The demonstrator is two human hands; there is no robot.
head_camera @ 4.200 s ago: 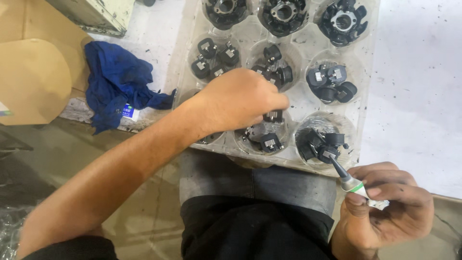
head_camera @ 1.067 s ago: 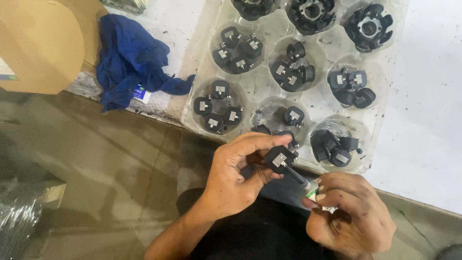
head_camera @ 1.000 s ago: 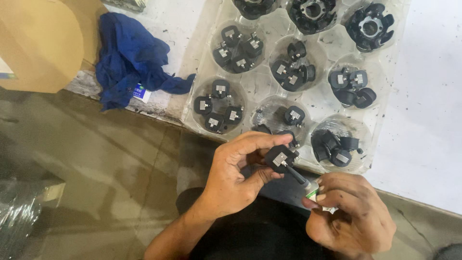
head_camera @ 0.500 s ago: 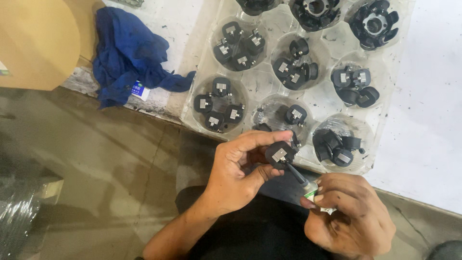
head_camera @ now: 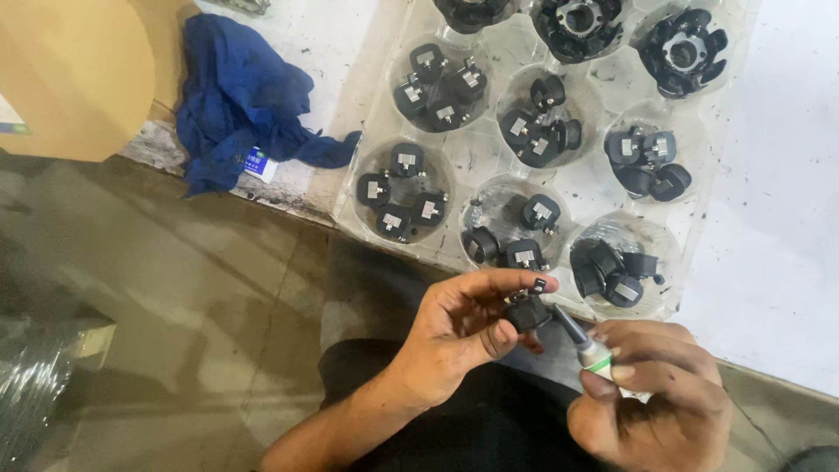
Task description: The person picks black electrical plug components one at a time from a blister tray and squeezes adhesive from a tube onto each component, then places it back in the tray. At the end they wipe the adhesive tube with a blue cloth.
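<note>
Two hands work over the lap: the left hand [head_camera: 463, 323] pinches a black part [head_camera: 528, 310] in its fingertips, the right hand [head_camera: 651, 398] grips a small tube [head_camera: 587, 345], nozzle touching the part. Beyond, a clear tray [head_camera: 489, 157] holds more parts; farther left lies a blue rag [head_camera: 245, 100].

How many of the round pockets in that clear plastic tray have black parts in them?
9, all that show in the clear plastic tray: three large black parts along the top edge, three pockets of small black parts in the middle row, three nearest. More pockets may lie beyond view.
</note>
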